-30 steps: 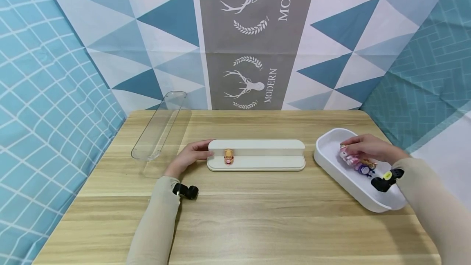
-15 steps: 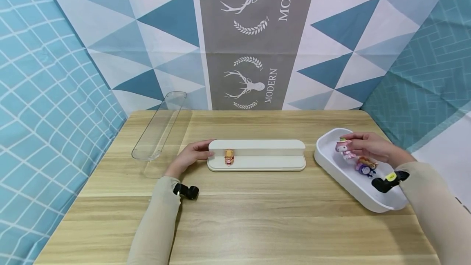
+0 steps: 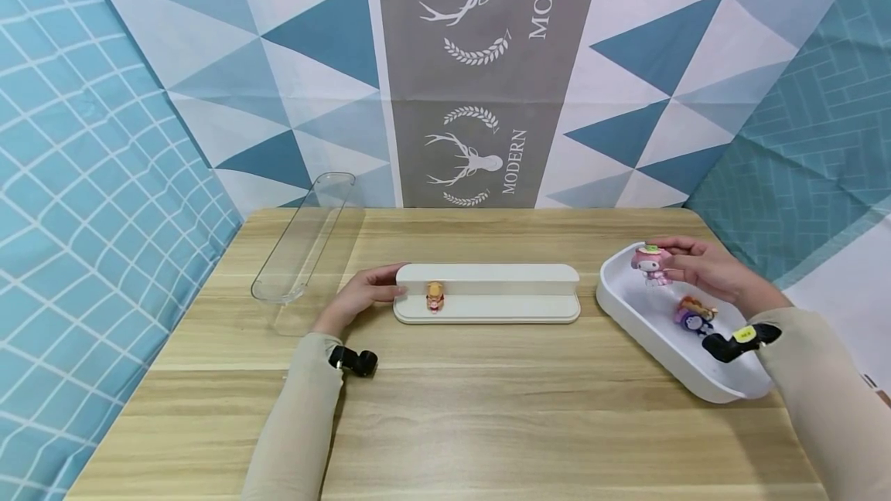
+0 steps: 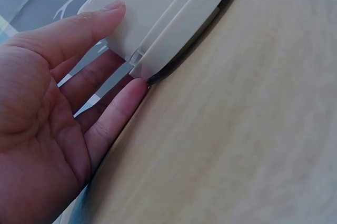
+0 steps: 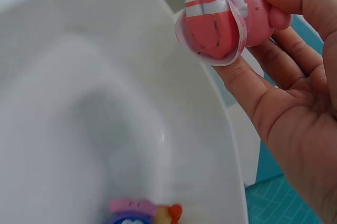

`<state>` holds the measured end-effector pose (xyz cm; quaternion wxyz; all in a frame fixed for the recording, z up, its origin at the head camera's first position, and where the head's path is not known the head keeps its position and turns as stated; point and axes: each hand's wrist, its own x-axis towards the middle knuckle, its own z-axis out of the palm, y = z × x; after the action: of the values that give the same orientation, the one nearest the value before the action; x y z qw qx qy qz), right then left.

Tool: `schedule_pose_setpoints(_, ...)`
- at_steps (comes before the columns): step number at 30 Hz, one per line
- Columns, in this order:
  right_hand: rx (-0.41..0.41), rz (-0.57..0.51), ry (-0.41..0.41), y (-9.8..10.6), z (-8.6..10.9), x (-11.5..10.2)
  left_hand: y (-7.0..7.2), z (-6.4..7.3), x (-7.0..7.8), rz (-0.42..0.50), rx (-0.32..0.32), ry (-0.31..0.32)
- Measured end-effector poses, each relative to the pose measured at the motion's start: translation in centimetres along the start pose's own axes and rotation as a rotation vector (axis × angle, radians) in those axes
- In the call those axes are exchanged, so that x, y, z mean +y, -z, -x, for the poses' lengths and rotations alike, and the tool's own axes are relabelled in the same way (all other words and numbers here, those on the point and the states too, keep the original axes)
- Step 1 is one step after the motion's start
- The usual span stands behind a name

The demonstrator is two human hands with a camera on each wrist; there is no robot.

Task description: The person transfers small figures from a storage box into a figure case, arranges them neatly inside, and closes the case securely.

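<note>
My left hand [image 3: 358,296] holds the left end of a cream two-step display stand [image 3: 501,308]. In the left wrist view the thumb lies against the stand [image 4: 145,8], with the other fingers around its end. On the stand's lower step, near the left, sits a small orange and red figurine [image 3: 435,298]. My right hand [image 3: 713,273] pinches a pink-hooded figurine [image 3: 650,265] over the far end of a white bin [image 3: 640,335]. The right wrist view shows that figurine [image 5: 221,24] tipped, its underside toward the camera, between thumb and fingers.
More small figurines [image 3: 696,317], purple and orange-brown, lie inside the bin at the right of the table. A long clear plastic cover [image 3: 306,242] stands at the left. The wooden table [image 3: 473,400] ends at a patterned cloth backdrop [image 3: 462,76].
My right hand has lifted the pink figurine up from beside the others in the bin, toward its far end. My left hand stays at the stand.
</note>
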<state>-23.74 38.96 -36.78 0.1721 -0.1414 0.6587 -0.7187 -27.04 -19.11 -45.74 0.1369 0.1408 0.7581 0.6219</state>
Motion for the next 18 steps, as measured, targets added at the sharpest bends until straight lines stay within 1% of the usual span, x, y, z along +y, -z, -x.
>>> schedule_pose_setpoints(3, 0.008, -0.028, 0.026, -0.6, -0.2, -0.5, 0.0, 0.0, 0.1, -0.010, 0.006, 0.001)
schedule_pose_setpoints(5, 0.014, -0.022, 0.043, -1.0, -0.4, -0.8, 0.0, 0.0, 0.0, -0.014, 0.007, -0.002)
schedule_pose_setpoints(10, -0.004, -0.029, 0.099, -2.1, -0.8, -1.2, 0.0, -0.1, 0.0, -0.018, -0.004, -0.016)
schedule_pose_setpoints(16, 0.028, -0.062, 0.087, -3.7, -1.4, -1.4, 0.1, 0.0, 0.0, -0.024, -0.007, -0.023)
schedule_pose_setpoints(18, 0.014, -0.066, 0.095, -4.2, -1.8, -1.4, 0.0, 0.0, 0.0, -0.025, -0.004, -0.022)
